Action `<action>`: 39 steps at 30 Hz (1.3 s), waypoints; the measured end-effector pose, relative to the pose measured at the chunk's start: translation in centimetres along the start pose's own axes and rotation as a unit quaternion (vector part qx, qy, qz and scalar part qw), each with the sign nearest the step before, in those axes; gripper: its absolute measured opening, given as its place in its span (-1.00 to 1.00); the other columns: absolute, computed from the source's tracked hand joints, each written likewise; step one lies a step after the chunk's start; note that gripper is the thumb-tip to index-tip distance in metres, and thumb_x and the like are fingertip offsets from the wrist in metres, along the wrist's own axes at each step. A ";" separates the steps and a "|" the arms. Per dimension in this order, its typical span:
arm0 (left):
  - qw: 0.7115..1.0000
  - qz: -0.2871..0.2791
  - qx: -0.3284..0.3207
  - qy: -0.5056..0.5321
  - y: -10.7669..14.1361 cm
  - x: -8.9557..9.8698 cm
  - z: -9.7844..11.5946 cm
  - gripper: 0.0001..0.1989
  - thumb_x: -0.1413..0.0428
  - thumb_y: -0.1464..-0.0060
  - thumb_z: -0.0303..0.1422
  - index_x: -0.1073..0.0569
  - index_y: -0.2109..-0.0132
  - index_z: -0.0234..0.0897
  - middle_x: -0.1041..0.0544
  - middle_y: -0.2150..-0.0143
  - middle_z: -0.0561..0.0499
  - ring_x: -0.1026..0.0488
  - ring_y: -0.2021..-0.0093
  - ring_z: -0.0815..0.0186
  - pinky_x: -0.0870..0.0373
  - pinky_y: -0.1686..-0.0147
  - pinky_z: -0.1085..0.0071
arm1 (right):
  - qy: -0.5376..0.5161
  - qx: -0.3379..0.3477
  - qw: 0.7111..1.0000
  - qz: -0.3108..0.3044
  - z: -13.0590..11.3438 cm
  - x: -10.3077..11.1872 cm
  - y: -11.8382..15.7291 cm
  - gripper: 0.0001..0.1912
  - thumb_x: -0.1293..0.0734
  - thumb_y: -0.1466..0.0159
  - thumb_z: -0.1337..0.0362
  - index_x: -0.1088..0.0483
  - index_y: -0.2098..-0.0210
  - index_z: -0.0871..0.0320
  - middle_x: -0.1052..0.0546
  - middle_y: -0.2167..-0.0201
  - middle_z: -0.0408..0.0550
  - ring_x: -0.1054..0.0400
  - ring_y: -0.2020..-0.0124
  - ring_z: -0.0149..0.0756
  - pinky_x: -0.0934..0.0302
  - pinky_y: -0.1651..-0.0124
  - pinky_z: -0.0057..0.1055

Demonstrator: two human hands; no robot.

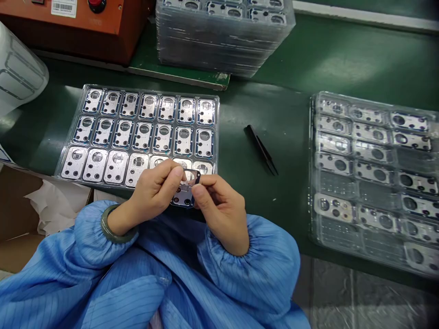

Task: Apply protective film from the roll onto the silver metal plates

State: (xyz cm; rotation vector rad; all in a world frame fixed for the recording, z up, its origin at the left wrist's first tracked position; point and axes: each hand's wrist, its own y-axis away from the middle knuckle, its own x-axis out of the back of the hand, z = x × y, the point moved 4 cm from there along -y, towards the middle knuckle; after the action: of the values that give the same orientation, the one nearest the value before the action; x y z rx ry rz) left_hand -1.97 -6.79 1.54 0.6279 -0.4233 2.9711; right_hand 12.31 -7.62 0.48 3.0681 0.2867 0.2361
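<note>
Between both hands, just in front of the near edge of the left tray, is a small flat metal plate [183, 196] with round holes and a dark rim. My left hand [157, 189] pinches its left side between thumb and fingers. At its upper right corner, my right hand [221, 205] closes thumb and forefinger on the edge. Similar plates fill the clear plastic tray [137, 92] behind, set in rows; my hands hide part of the nearest row. Black tweezers [261, 150] lie on the green table to the right of this tray.
A tall stack of clear trays [219, 41] stands at the back beside an orange box [78, 27] with a red knob. Another tray [372, 196], partly filled, lies at right. A white roll-like object [20, 68] and a cardboard box [17, 205] with paper are at left.
</note>
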 end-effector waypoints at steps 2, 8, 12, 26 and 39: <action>1.000 0.006 0.009 0.013 0.0 0.0 -0.2 -0.76 0.09 -0.27 -0.33 -0.38 0.32 -0.26 -0.40 0.48 0.08 -0.32 0.50 0.44 -0.26 0.51 0.51 | 0.014 -0.002 1.000 -0.020 0.2 0.0 0.0 -0.83 -0.31 -0.25 0.17 -0.36 0.39 0.13 -0.37 0.60 -0.22 -0.25 0.59 -0.46 -0.20 0.53 -0.51; 0.995 -0.011 0.020 0.101 -0.1 -0.2 -0.6 -0.85 0.01 -0.22 -0.29 -0.38 0.25 -0.26 -0.39 0.42 0.04 -0.32 0.45 0.40 -0.29 0.47 0.47 | 0.051 0.018 0.998 -0.026 0.3 0.0 0.1 -0.85 -0.30 -0.26 0.21 -0.35 0.41 0.13 -0.36 0.60 -0.23 -0.25 0.60 -0.47 -0.19 0.52 -0.51; 0.995 -0.016 0.023 0.092 -0.2 -0.1 -0.5 -0.90 -0.06 -0.13 -0.38 -0.36 0.36 -0.27 -0.35 0.46 0.07 -0.26 0.48 0.42 -0.23 0.49 0.47 | 0.095 0.080 0.992 -0.020 -0.2 -0.3 0.1 -0.89 -0.30 -0.25 0.31 -0.36 0.42 0.14 -0.37 0.58 -0.25 -0.24 0.59 -0.51 -0.17 0.50 -0.53; 0.988 -0.034 0.038 0.147 -0.3 0.3 -0.5 -0.82 0.05 -0.08 -0.49 -0.46 0.33 -0.28 -0.46 0.49 0.04 -0.36 0.51 0.40 -0.28 0.53 0.47 | 0.078 0.066 0.995 -0.011 -0.2 -0.1 0.3 -0.89 -0.32 -0.24 0.28 -0.38 0.43 0.12 -0.41 0.57 -0.22 -0.26 0.59 -0.47 -0.19 0.51 -0.51; 0.974 0.183 0.086 0.100 0.1 0.5 -1.0 -0.81 -0.06 -0.20 -0.24 -0.41 0.31 -0.25 -0.35 0.57 0.15 -0.24 0.67 0.54 -0.20 0.72 0.61 | 0.062 0.086 0.994 -0.012 -0.4 -0.2 0.4 -0.97 -0.31 -0.20 0.36 -0.40 0.34 0.13 -0.47 0.51 -0.19 -0.33 0.55 -0.47 -0.29 0.49 -0.52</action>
State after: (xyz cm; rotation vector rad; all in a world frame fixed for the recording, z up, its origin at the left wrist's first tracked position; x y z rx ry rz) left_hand -2.87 -6.58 0.83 0.2780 -0.2953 3.4074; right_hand 12.09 -7.99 0.84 3.2230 0.3677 0.4240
